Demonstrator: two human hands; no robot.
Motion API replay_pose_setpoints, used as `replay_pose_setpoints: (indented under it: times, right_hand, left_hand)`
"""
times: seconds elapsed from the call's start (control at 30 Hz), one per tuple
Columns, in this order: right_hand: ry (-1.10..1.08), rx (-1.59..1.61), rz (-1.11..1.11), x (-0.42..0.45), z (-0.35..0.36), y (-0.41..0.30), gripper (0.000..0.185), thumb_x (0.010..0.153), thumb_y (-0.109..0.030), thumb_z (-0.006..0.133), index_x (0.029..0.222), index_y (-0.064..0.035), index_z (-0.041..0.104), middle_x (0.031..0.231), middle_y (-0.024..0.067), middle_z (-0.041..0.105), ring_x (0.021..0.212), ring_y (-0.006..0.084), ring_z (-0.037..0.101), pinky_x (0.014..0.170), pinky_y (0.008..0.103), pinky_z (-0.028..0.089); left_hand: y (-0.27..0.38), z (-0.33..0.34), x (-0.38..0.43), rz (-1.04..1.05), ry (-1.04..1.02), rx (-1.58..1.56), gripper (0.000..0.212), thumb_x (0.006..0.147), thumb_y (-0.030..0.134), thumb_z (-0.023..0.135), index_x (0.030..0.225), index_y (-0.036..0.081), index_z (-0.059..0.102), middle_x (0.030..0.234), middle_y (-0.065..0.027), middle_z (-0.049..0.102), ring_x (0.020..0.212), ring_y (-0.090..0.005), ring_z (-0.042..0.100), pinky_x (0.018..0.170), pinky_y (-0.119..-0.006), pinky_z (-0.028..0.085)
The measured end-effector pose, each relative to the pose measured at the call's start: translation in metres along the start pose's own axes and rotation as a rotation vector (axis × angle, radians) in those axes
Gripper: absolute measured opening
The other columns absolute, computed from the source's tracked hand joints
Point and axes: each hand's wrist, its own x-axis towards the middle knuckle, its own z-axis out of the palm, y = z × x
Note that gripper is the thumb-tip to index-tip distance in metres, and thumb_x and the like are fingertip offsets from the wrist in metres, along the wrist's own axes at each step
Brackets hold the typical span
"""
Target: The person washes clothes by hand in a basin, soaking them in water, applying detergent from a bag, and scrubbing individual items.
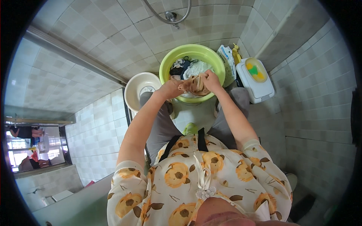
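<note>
A wet-looking brown garment [195, 85] is stretched between my two hands over the near side of a light green plastic basin [164, 66]. My left hand [171, 89] grips its left end, and my right hand [211, 81] grips its right end. Behind it in the basin lie a white lacy garment [198, 68] and dark clothing [181, 67] with a patterned piece among it. The fingertips of both hands are partly hidden by the cloth.
A cream plastic basin [130, 91] stands left of the green one. To the right are a detergent bag [228, 63], a yellow bottle [236, 53] and a white lidded bin [254, 82]. A shower hose [158, 16] hangs on the tiled wall. A mirror [36, 149] is at far left.
</note>
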Motion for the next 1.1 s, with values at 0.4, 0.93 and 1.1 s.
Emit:
replay_pose_setpoints:
  times: [0.4, 0.93, 1.1]
  right_hand:
    - [-0.08, 0.906, 0.0, 0.039, -0.084, -0.134, 0.023, 0.093, -0.019, 0.054, 0.099, 0.0024, 0.051, 0.096, 0.0127, 0.061, 0.081, 0.0185, 0.064, 0.072, 0.0305, 0.056]
    - [-0.02, 1.195, 0.208, 0.039, -0.052, -0.156, 0.026, 0.092, -0.015, 0.055, 0.11, 0.0027, 0.048, 0.104, 0.0131, 0.056, 0.094, 0.0246, 0.06, 0.083, 0.0381, 0.053]
    - [0.075, 0.245, 0.116, 0.041, -0.033, -0.103, 0.061, 0.083, -0.024, 0.063, 0.131, 0.0026, 0.038, 0.125, 0.022, 0.05, 0.115, 0.0331, 0.051, 0.096, 0.0389, 0.044]
  left_hand:
    - [-0.003, 0.012, 0.021, -0.062, 0.264, -0.609, 0.058, 0.081, 0.026, 0.066, 0.127, 0.003, 0.04, 0.11, -0.0176, 0.06, 0.1, -0.0304, 0.059, 0.086, -0.037, 0.046]
    - [0.014, 0.016, 0.033, -0.177, 0.521, -1.696, 0.023, 0.092, 0.022, 0.057, 0.105, 0.002, 0.059, 0.095, -0.0021, 0.062, 0.083, -0.0099, 0.057, 0.074, -0.026, 0.047]
    - [0.008, 0.013, 0.022, -0.182, 0.618, -1.718, 0.022, 0.092, 0.023, 0.057, 0.084, 0.004, 0.062, 0.079, 0.001, 0.06, 0.071, -0.0075, 0.054, 0.066, -0.024, 0.047]
